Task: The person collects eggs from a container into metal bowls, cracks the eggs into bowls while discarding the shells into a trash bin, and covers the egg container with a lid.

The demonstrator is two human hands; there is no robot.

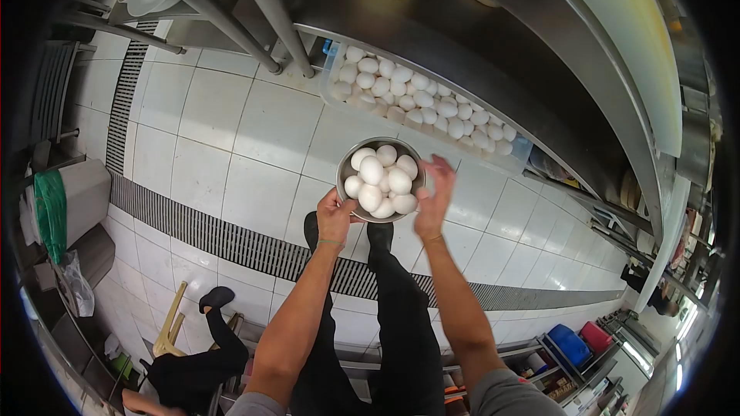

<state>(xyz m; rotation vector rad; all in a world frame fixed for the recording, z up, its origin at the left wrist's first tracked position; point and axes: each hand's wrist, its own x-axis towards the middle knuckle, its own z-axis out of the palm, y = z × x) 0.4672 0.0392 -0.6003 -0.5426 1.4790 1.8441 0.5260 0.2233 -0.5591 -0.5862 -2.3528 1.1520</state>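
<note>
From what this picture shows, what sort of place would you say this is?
Probably a commercial kitchen: there is a big clear tub packed with eggs, a long metal work surface above it, and a slotted drain channel across the tiled floor.

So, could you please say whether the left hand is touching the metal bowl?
Touching: the head view shows the left hand holding the metal bowl at its rim, thumb over the edge.

No readable text, no labels, no numbers (none legible)
</note>
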